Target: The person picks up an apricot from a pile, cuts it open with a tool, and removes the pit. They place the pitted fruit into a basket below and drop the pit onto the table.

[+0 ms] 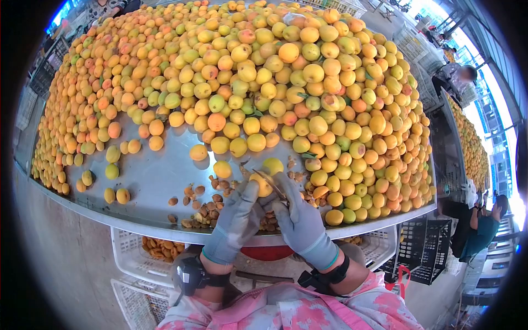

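Note:
Both of my hands wear grey work gloves and meet at the near edge of a metal table (181, 151). My left hand (235, 219) is closed around a yellow apricot (264, 186). In my right hand (301, 215) is a small knife (271, 183), its thin blade lying against that fruit. Just beyond my fingers sits a greenish-yellow apricot (273, 165), with another apricot (222, 169) to its left. Brown apricot pits (208, 211) lie scattered near my left hand, and more show partly hidden under and beside my hands.
A large heap of apricots (247, 60) covers the far and right parts of the table. Below the near edge, a white crate (124, 250) holds orange apricot halves (160, 248). Black crates (423, 247) stand at right. Other people (484, 225) are at the right-hand tables.

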Demonstrator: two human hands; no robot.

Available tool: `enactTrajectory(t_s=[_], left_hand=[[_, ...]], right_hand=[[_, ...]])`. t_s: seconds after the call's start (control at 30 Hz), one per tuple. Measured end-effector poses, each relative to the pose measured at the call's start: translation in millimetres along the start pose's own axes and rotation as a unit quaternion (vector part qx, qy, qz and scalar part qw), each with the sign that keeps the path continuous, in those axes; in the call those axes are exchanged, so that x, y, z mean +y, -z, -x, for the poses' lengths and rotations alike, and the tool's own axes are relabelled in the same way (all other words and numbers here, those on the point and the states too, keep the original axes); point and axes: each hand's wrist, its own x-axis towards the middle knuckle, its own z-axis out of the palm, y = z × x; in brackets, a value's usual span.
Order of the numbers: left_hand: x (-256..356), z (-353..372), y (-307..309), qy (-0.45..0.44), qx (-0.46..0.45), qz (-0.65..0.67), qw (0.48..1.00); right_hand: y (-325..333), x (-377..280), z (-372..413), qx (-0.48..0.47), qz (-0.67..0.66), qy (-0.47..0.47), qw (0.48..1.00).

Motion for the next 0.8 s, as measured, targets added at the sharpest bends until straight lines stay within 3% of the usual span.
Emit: enactTrajectory(t_s=[0.1, 0.17, 0.2, 0.37, 0.5, 0.6, 0.67, 0.7, 0.77, 0.8], left_hand=[[-2, 2, 2, 0.003, 0.011, 0.013, 1.0], [-1, 3, 1, -0.003, 0.007, -0.031, 0.999], [-2, 4, 0, -0.003, 0.008, -0.031, 0.999], [-8, 4, 1, -0.069, 0.032, -0.212, 0.974], [-7, 7, -11, -0.058, 0.039, -0.14, 0.988], [-4, 11, -17, 0.007, 0.062, -0.037, 0.997], [4, 14, -13, -0.001, 0.027, -0.132, 0.991], [6, 14, -8, -0.001, 0.028, -0.132, 0.991], [10, 12, 1, -0.08, -0.021, -0.343, 0.936], [11, 12, -2, -0.079, -0.022, -0.345, 0.935]], right_hand=[[4, -6, 0, -0.021, 0.014, -0.022, 0.999], [9, -15, -1, -0.094, 0.013, -0.108, 0.99], [10, -16, -2, -0.095, 0.013, -0.108, 0.99], [9, -17, -3, -0.118, 0.033, -0.141, 0.982], [8, -14, -3, -0.098, 0.035, -0.115, 0.988], [7, -12, -3, -0.079, 0.039, -0.112, 0.99], [6, -8, -2, -0.042, 0.067, -0.028, 0.997], [6, -8, -2, -0.043, 0.066, -0.027, 0.997], [6, -6, -2, -0.059, 0.063, -0.013, 0.996], [3, -4, -1, -0.058, 0.062, -0.014, 0.996]])
